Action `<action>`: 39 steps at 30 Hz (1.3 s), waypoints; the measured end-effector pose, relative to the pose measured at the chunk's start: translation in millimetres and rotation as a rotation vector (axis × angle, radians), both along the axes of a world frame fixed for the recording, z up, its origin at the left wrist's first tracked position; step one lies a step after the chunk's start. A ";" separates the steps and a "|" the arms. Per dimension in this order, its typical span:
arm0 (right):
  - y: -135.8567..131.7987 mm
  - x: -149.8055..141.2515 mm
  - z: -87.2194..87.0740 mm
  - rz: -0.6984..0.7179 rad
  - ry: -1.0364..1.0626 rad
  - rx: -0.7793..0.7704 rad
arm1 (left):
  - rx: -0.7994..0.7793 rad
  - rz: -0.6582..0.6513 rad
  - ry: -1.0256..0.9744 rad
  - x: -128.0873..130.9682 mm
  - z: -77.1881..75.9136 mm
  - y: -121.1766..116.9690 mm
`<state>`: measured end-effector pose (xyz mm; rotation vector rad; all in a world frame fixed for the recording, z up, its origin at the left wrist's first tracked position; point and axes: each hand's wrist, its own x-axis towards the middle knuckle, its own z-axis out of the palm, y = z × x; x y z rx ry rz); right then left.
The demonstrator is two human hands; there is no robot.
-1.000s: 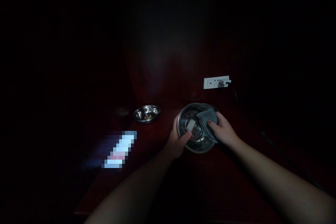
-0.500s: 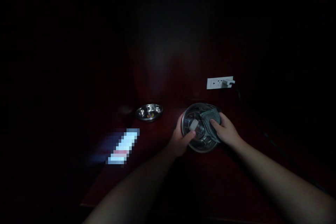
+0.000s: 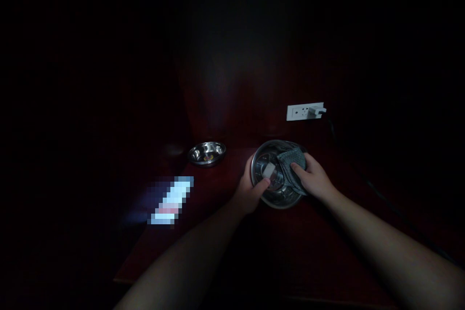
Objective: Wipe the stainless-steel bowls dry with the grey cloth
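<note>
A shiny steel bowl (image 3: pixel 278 199) is held tilted in front of me, its hollow facing my way. My left hand (image 3: pixel 250 191) grips its left rim, thumb inside and fingers behind. A grey-green cloth (image 3: pixel 292 160) drapes over the right rim and into the bowl. My right hand (image 3: pixel 314 177) is closed on that cloth, thumb on top, pinching it against the bowl's wall; its other fingers are hidden. A pale label or patch of light, I cannot tell which, shows on the bowl's bottom.
A smaller steel bowl (image 3: pixel 207 154) with a coloured sticker stands on the dark red table (image 3: pixel 227 174) to the left. Nearer lies a bright, pixelated screen-like patch (image 3: pixel 172 201). A white wall socket (image 3: pixel 304 111) with a plug is behind. A dark cable runs along the right.
Both hands keep their hold on the bowl and cloth, with hardly any shift. The view has tipped very slightly.
</note>
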<state>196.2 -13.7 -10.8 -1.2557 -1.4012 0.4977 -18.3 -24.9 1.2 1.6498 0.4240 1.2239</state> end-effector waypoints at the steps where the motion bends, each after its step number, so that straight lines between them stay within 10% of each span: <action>1: -0.6 -0.2 0.8 0.001 -0.001 -0.003 | -0.004 0.001 0.001 0.0 0.4 -0.4; 39: -6.1 -1.3 7.6 0.014 -0.015 0.015 | 0.007 0.025 0.009 0.1 -0.3 0.7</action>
